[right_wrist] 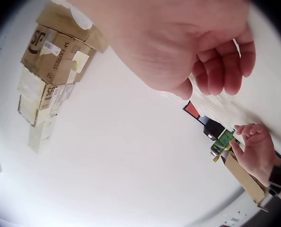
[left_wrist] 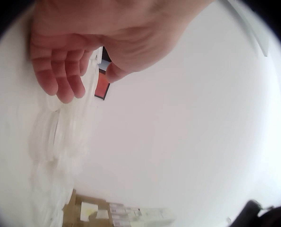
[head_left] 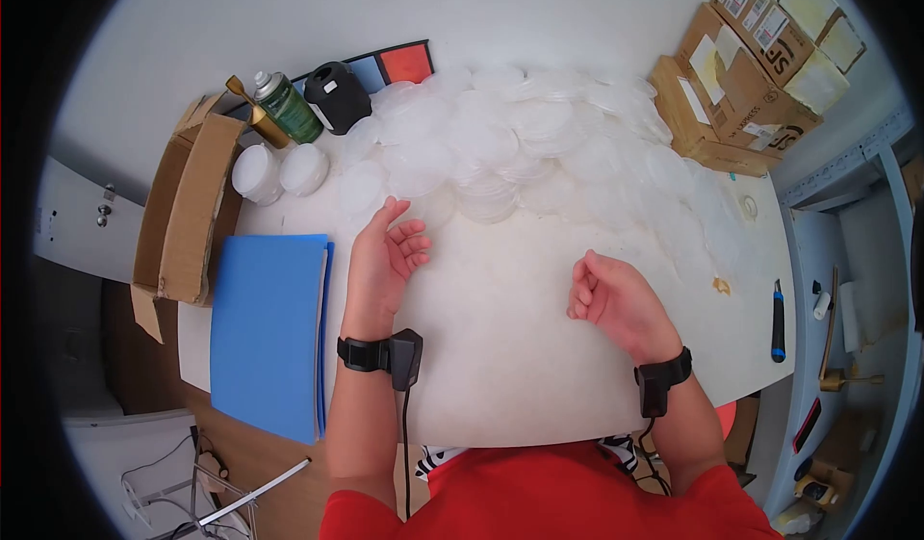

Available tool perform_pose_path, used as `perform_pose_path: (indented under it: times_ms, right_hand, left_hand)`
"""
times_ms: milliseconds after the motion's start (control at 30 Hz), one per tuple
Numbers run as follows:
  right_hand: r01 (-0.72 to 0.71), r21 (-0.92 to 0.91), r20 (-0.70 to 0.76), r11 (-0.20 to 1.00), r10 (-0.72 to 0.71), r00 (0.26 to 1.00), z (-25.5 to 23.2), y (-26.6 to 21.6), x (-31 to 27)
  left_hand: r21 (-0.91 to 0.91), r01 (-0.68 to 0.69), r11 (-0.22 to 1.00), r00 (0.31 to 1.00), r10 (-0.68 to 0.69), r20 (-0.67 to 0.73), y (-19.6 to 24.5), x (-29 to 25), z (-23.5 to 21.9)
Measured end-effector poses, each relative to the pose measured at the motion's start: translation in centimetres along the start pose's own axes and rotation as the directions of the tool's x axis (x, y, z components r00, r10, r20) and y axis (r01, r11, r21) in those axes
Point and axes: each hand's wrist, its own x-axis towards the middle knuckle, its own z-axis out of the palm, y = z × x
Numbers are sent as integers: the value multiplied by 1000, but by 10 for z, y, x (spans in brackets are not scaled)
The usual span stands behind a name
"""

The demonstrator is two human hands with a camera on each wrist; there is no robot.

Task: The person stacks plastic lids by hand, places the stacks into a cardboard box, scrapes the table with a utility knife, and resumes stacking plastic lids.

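Note:
My left hand (head_left: 387,261) is over the white table (head_left: 500,367), palm turned inward, fingers loosely bent and nothing in them. Its fingertips overlap the near left edge of a wide heap of translucent round plastic discs (head_left: 486,141) in the head view. Farther right, my right hand (head_left: 624,301) is also empty, its fingers relaxed and curved, in front of the heap's right part. Both palms show in the wrist views, where the left hand (left_wrist: 90,40) and the right hand (right_wrist: 178,47) hold nothing. The discs lie in overlapping stacks along the wall.
A blue folder (head_left: 268,333) and an open cardboard box (head_left: 197,208) lie at the left. Behind are two white tubs (head_left: 304,169), a green spray can (head_left: 289,107) and a black bottle (head_left: 339,97). Cardboard boxes (head_left: 746,88) and a utility knife (head_left: 778,323) are at the right.

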Motion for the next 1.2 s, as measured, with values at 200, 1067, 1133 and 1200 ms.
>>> perform_pose_path:
  times_ms: [200,1067,1133,1200]
  right_hand:
    - [-30,87,85,996,23,996,1,5,-1]
    - [49,-24,106,998,-47,993,6,18,0]
    - [66,-73,83,995,-60,995,3,18,0]
    - [67,-122,79,990,-57,995,3,19,2]
  left_hand:
    - [144,-24,989,995,38,-95,5,11,20]
    - [389,-53,920,877,-144,459,-68,-38,64]
    - [387,-61,920,867,-144,477,-68,-38,61]
    - [390,-66,919,866,-142,480,-67,-42,61]
